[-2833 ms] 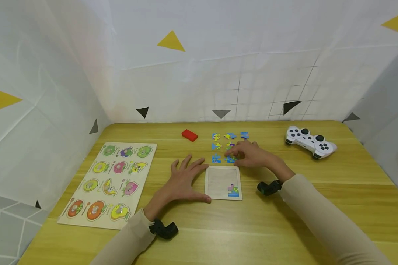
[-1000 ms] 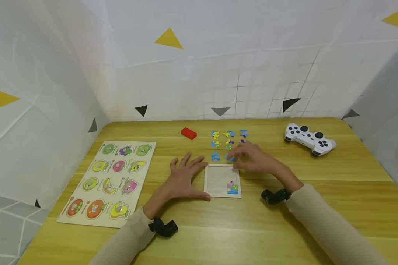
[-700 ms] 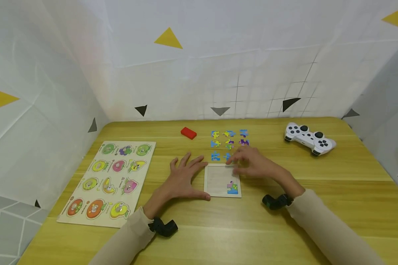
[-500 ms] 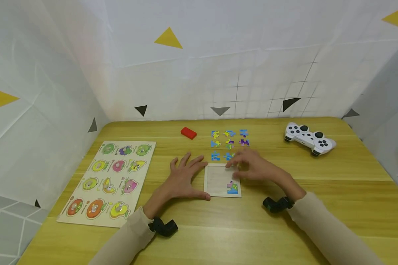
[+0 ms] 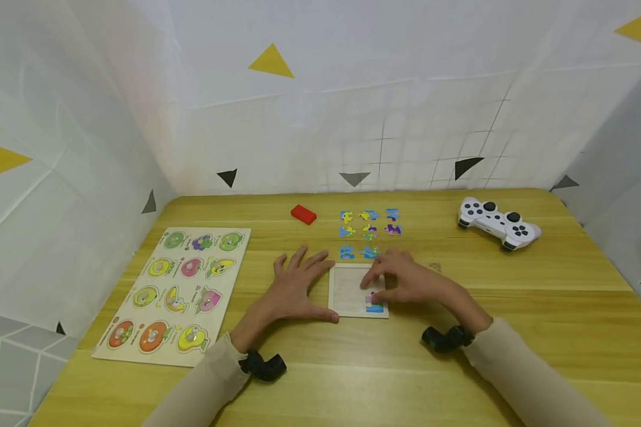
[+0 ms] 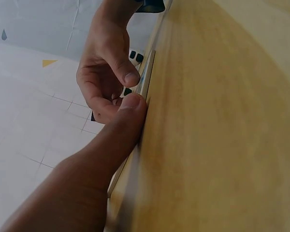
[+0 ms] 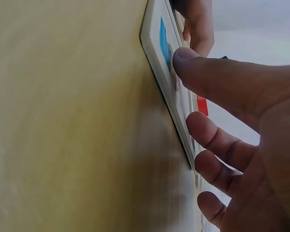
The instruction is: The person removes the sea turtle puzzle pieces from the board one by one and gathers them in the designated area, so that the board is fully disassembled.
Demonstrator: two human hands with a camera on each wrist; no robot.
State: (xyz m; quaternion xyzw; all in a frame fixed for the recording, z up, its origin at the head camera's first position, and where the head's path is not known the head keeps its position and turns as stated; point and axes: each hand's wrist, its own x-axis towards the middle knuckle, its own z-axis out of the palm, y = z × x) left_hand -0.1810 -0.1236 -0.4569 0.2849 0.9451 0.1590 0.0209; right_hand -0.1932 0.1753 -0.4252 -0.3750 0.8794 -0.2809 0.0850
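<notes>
A small white puzzle tray lies on the table, with a blue, pink and green jigsaw piece in its near right corner. My left hand is spread beside the tray, thumb and fingertips right at its left edge. Over the tray's right side is my right hand, its fingers bent and apart. In the right wrist view, the right thumb overlaps the jigsaw piece, and nothing shows between thumb and fingers. Several loose jigsaw pieces lie in rows just beyond the tray.
A fruit knob-puzzle board lies at the left. Behind the tray sits a red block. Toward the back right is a white game controller. White patterned cloth borders the table's back edge.
My right hand has moved from the loose pieces toward me, over the tray, and now partly covers the jigsaw piece there. The left hand stays at the tray's edge.
</notes>
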